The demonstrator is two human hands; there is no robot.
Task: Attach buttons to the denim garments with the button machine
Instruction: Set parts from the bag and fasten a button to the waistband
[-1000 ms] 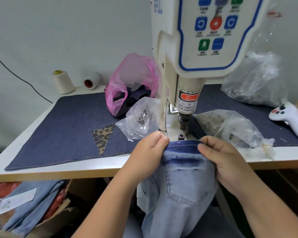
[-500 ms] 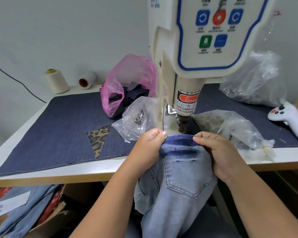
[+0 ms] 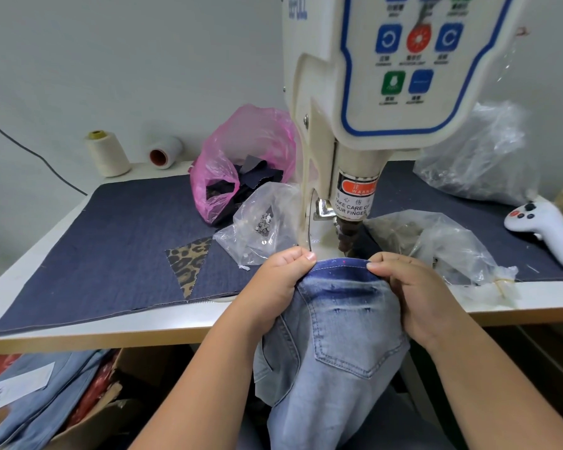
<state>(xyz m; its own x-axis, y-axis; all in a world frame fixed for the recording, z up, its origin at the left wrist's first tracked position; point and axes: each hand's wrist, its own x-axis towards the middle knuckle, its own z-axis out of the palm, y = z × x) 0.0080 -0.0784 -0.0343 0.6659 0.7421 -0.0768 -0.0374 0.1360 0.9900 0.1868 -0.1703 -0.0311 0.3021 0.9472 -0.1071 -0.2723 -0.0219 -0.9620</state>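
Denim jeans (image 3: 335, 345) held at the table (image 3: 176, 332) edge, dark waistband stretched beneath the button machine (image 3: 355, 196) punch. Left hand (image 3: 280, 280) and right hand (image 3: 416, 293) each pinching the waistband. No button visible there; pressing seemingly not yet done.
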